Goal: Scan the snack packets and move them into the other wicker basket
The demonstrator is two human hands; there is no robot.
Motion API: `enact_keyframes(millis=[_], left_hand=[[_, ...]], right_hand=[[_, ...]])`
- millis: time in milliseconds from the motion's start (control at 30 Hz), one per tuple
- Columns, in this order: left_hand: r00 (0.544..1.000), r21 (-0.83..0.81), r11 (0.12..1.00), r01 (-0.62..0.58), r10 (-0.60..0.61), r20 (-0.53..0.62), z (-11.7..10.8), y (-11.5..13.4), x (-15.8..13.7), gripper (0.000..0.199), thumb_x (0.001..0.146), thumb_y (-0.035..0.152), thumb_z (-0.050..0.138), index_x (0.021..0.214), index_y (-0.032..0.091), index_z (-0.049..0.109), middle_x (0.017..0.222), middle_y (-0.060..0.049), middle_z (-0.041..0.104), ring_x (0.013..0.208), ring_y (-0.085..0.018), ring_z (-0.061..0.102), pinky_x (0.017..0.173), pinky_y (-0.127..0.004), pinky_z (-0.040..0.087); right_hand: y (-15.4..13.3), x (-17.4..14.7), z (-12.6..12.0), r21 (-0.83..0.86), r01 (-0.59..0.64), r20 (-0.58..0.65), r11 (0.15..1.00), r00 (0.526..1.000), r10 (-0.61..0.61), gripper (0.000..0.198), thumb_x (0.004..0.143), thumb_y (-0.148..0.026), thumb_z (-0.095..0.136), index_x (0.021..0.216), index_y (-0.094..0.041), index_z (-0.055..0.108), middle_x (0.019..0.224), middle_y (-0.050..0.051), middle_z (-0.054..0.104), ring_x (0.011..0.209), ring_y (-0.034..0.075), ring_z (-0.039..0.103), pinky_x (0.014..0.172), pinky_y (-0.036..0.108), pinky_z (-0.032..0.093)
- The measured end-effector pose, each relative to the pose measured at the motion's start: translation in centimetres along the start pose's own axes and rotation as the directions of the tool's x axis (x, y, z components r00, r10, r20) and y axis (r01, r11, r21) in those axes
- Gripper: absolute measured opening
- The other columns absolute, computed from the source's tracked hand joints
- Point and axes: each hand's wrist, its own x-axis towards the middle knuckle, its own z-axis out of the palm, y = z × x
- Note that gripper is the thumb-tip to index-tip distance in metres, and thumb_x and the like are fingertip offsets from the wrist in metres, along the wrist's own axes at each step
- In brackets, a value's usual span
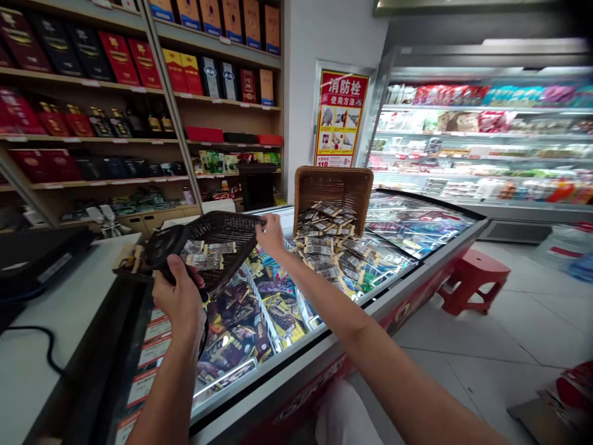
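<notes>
My left hand (181,296) is wrapped round a black handheld barcode scanner (167,244), whose head hides part of what lies behind. Fingers and thumb of my right hand (271,232) pinch the far right corner of a dark woven basket (231,225). This basket is tilted, with several small wrapped packets (210,254) inside. Beyond it, a brown wicker basket (333,179) rests on its side on the freezer's glass top. Many similar packets (319,250) spill from its mouth into a pile on the glass.
Beneath the baskets runs a chest freezer (296,364) of packaged ice cream. A counter (60,327) with a black device (41,262) flanks it on the left. A red stool (479,272) stands at right. Shelves of boxes (123,59) and a lit chiller (486,133) line the back.
</notes>
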Motion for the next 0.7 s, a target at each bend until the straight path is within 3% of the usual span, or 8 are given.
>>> enact_keyframes(millis=[67,200,267,333,433,533,600,700], left_hand=[[0.996,-0.018,1.0,0.015,-0.017,-0.084,-0.6,0.3,0.9,0.047,0.099,0.07,0.053,0.091,0.024,0.051,0.07,0.001,0.058,0.053,-0.015,0.054,0.053,-0.031,0.047],[0.986,-0.098,0.995,0.017,-0.033,-0.164,-1.1,-0.3,2.0,0.051,0.096,0.074,0.054,0.087,0.023,0.052,0.066,0.005,0.055,0.05,-0.012,0.051,0.049,-0.028,0.045],[0.984,-0.101,0.995,0.008,-0.026,-0.176,-1.0,-0.8,2.2,0.054,0.092,0.077,0.057,0.086,0.023,0.053,0.066,0.005,0.056,0.049,-0.013,0.051,0.047,-0.027,0.044],[0.985,-0.084,0.996,0.005,-0.019,-0.173,-0.8,-1.2,2.1,0.057,0.089,0.08,0.059,0.087,0.023,0.055,0.066,0.004,0.057,0.049,-0.014,0.053,0.047,-0.028,0.045],[0.989,-0.066,0.998,-0.002,-0.008,-0.15,-0.6,-1.3,1.7,0.06,0.088,0.084,0.057,0.087,0.024,0.055,0.065,0.003,0.058,0.048,-0.015,0.054,0.047,-0.029,0.045],[0.994,-0.036,0.999,-0.028,0.024,-0.108,-0.4,-1.2,1.3,0.059,0.091,0.083,0.055,0.085,0.024,0.053,0.065,0.003,0.059,0.049,-0.016,0.055,0.049,-0.03,0.046],[0.995,-0.022,0.999,-0.043,0.041,-0.087,-0.5,-1.2,1.2,0.055,0.093,0.079,0.056,0.084,0.025,0.053,0.065,0.003,0.059,0.049,-0.016,0.055,0.051,-0.03,0.047],[0.996,-0.014,0.999,-0.045,0.044,-0.082,-0.4,-1.1,1.0,0.051,0.095,0.074,0.058,0.084,0.024,0.053,0.065,0.004,0.059,0.049,-0.015,0.054,0.051,-0.029,0.046]], right_hand=[[-2.9,-0.3,3.1,-0.06,0.13,0.253,0.99,0.961,-0.111,0.029,0.103,-0.026,0.057,0.13,-0.018,0.066,0.141,0.014,0.063,0.124,0.024,0.067,0.111,0.034,0.051],[-7.2,-0.3,8.6,-0.162,0.327,0.609,0.931,0.776,-0.167,0.034,0.098,-0.028,0.068,0.131,-0.022,0.067,0.146,0.011,0.067,0.137,0.03,0.064,0.11,0.04,0.055],[-8.5,-0.2,10.4,-0.2,0.373,0.687,0.906,0.713,-0.141,0.05,0.092,-0.026,0.077,0.139,-0.022,0.063,0.152,0.012,0.065,0.144,0.032,0.059,0.114,0.045,0.054],[-9.3,-0.2,11.3,-0.249,0.381,0.726,0.891,0.682,-0.089,0.065,0.083,-0.026,0.087,0.143,-0.021,0.062,0.153,0.015,0.066,0.148,0.035,0.056,0.118,0.048,0.052],[-9.5,-0.3,11.3,-0.282,0.414,0.735,0.866,0.673,-0.082,0.06,0.078,-0.029,0.093,0.133,-0.02,0.07,0.15,0.015,0.068,0.146,0.034,0.06,0.118,0.045,0.052],[-9.1,-0.4,9.8,-0.189,0.452,0.676,0.872,0.704,-0.218,0.032,0.087,-0.031,0.086,0.117,-0.024,0.077,0.141,0.008,0.073,0.134,0.03,0.067,0.109,0.039,0.055],[-8.2,-0.3,7.9,-0.089,0.345,0.541,0.934,0.804,-0.246,0.023,0.093,-0.037,0.079,0.113,-0.025,0.079,0.128,0.005,0.078,0.123,0.026,0.072,0.1,0.034,0.056],[-5.6,-0.6,3.9,0.181,0.053,0.247,0.982,0.964,-0.097,0.03,0.094,-0.045,0.076,0.114,-0.024,0.078,0.102,0.001,0.078,0.101,0.021,0.074,0.087,0.028,0.055]])
